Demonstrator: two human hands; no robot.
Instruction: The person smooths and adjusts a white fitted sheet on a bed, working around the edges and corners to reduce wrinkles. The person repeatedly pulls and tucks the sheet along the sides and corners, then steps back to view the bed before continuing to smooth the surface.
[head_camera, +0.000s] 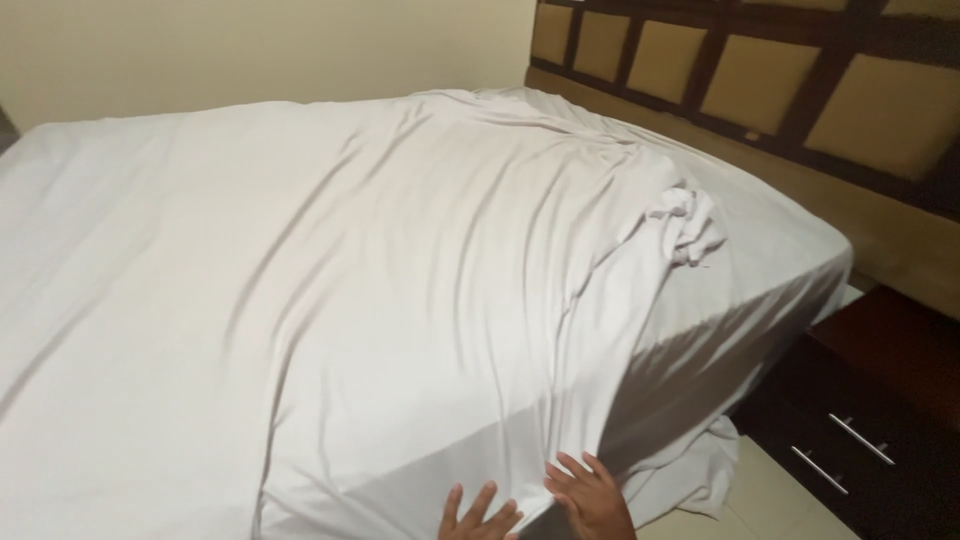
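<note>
While both hands sit at the bottom edge of the frame, I see my left hand (478, 512) with its fingers (487, 497) spread and laid flat on the white sheet (400, 300), pinching nothing. Just beside it, lower centre-right, my right hand (590, 497) also has its fingers (572, 467) fanned apart, pressing against the sheet where it drapes over the side of the bed (780, 290). Outward from there, long creases run up and away from my hands toward the upper centre of the frame. A bunched knot of fabric (690, 225) sits at centre right, near the mattress corner. Loose sheet hangs down to the tiled floor (770, 500) at lower right. A dark wooden nightstand (880, 400) with metal drawer handles stands at the right edge, and a padded headboard (760, 80) fills the upper right.
</note>
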